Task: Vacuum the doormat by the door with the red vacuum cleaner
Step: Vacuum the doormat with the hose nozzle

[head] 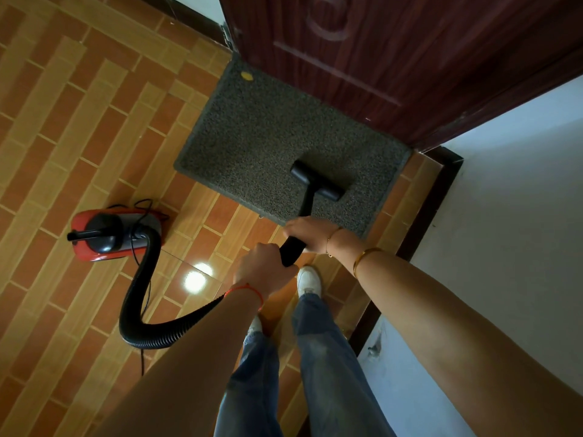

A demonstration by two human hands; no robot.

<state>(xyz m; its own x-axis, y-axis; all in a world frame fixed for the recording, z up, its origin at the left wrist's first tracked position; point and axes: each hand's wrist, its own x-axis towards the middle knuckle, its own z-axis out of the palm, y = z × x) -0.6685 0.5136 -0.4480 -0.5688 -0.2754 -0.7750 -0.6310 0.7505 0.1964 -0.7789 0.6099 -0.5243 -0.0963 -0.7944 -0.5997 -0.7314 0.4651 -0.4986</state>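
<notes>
Both hands are gripping the black wand: the right hand is curling round it lower down, the left hand is holding the upper end where the hose joins. The nozzle is resting flat on the doormat, near its right corner by the door. The red vacuum cleaner is sitting on the tiled floor to the left. Recommendation: keep the nozzle flat, work in overlapping strokes, and cover the yellow speck at the far corner.
</notes>
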